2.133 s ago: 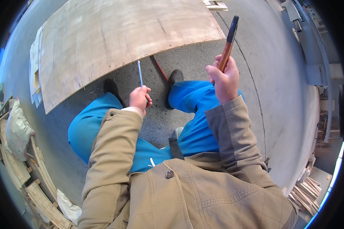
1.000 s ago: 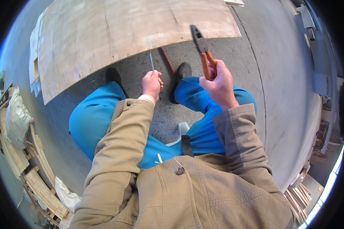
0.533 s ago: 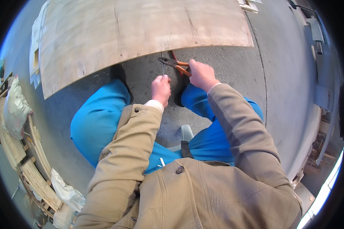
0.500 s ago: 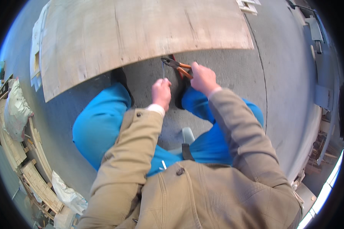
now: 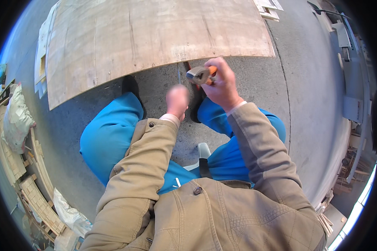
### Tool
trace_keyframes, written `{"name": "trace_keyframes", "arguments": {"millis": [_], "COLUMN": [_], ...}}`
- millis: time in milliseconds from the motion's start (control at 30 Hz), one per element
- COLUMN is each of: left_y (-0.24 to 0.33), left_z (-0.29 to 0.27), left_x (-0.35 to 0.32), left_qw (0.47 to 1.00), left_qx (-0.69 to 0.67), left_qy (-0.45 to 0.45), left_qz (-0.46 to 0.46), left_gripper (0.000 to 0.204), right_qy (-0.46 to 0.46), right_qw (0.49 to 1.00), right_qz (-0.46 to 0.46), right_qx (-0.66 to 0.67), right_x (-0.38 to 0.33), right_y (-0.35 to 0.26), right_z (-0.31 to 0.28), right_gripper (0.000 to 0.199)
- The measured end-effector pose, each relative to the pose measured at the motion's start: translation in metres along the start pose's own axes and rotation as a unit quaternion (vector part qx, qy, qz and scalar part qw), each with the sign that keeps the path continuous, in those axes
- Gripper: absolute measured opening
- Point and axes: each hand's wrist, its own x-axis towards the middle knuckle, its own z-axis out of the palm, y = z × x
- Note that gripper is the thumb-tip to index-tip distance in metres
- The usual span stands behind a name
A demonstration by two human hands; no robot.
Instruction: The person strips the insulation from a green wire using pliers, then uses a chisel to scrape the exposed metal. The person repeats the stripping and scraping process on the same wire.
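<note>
Pliers (image 5: 199, 75) sit in the right hand (image 5: 224, 85) near faintly marked plywood (image 5: 163, 39)

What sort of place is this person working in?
Probably a woodworking shop or a storeroom for timber: a broad wooden board is in front, pale wood pieces are piled at left, and the right hand holds orange-handled pliers.

We see the right hand (image 5: 224, 85), two seconds ago well off to the right, now near the left hand (image 5: 177, 101); the pliers (image 5: 199, 75), which crossed the rod (image 5: 179, 75) moments ago, have turned, head just right of it.
</note>
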Motion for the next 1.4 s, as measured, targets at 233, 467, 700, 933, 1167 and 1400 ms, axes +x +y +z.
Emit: {"name": "trace_keyframes", "arguments": {"millis": [233, 467, 700, 933, 1167, 1400], "left_y": [-0.011, -0.012, -0.013, 0.007, 0.022, 0.089], "left_z": [-0.009, -0.011, -0.031, -0.040, -0.041, -0.038], "left_x": [-0.005, 0.003, -0.008, -0.032, -0.068, -0.113], "left_qw": [0.987, 0.986, 0.983, 0.986, 0.987, 0.995], "left_qx": [0.020, 0.007, -0.042, -0.025, 0.026, 0.053], "left_qy": [0.051, 0.036, 0.070, 0.065, 0.056, -0.080], "left_qz": [-0.149, -0.166, -0.166, -0.154, -0.146, -0.020], "left_gripper": [0.027, 0.022, 0.022, 0.024, 0.024, 0.025], "right_qy": [-0.313, -0.284, -0.321, -0.093, 0.101, 0.092], "right_qw": [0.867, 0.888, 0.886, 0.969, 0.937, 0.926], "right_qz": [0.243, 0.255, 0.201, 0.207, 0.316, 0.367], "right_qx": [-0.304, -0.258, -0.267, -0.098, 0.114, -0.024], "right_x": [-0.034, -0.020, -0.045, -0.076, -0.093, -0.087], "right_y": [0.045, 0.023, -0.009, -0.060, -0.063, -0.050], "right_z": [0.008, 0.001, -0.018, -0.031, -0.046, -0.057], "right_gripper": [0.021, 0.024, 0.029, 0.040, 0.035, 0.040]}}
